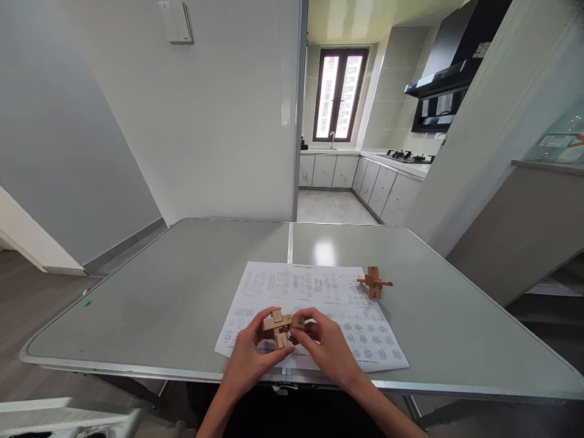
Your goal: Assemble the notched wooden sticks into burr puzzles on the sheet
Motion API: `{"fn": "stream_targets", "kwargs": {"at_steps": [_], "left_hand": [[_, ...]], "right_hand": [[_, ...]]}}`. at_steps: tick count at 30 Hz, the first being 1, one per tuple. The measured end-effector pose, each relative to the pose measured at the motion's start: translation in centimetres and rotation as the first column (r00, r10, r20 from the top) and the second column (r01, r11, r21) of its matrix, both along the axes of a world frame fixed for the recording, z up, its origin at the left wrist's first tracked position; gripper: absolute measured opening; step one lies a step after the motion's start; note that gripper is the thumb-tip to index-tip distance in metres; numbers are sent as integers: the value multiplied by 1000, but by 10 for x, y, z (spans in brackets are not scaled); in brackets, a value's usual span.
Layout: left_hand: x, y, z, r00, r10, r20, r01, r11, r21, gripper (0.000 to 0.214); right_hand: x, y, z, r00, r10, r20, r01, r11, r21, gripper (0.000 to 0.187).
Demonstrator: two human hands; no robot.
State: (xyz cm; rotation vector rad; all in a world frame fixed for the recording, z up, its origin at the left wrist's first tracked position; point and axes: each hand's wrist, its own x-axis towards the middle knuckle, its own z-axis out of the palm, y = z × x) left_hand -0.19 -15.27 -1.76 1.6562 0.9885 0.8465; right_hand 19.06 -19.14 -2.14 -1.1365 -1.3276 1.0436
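Note:
Both of my hands meet over the near edge of a printed instruction sheet (310, 304) and grip a small wooden interlocking puzzle (281, 327). My left hand (249, 358) pinches the puzzle's left side and lower block. My right hand (327, 348) holds its right end, where a block bears a number. A second, assembled wooden cross puzzle (375, 283) stands untouched on the sheet's far right corner.
The sheet lies on a grey folding table (182, 292) with a seam down its middle. A white chair back (68, 417) shows at the lower left. Beyond the table, a white wall (205, 121) and a doorway into a kitchen.

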Motion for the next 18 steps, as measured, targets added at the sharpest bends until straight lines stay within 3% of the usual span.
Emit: {"fn": "stream_targets", "kwargs": {"at_steps": [8, 13, 18], "left_hand": [[1, -2, 2, 996, 66, -59, -61, 995, 84, 64], [0, -2, 0, 996, 70, -59, -63, 992, 112, 62], [-2, -1, -3, 997, 56, -60, -50, 993, 105, 65]], "right_hand": [[0, -5, -8, 994, -96, 54, 90, 991, 97, 17], [5, -6, -14, 977, -105, 186, 61, 971, 230, 11], [7, -7, -10, 958, -109, 266, 34, 962, 271, 10]]}}
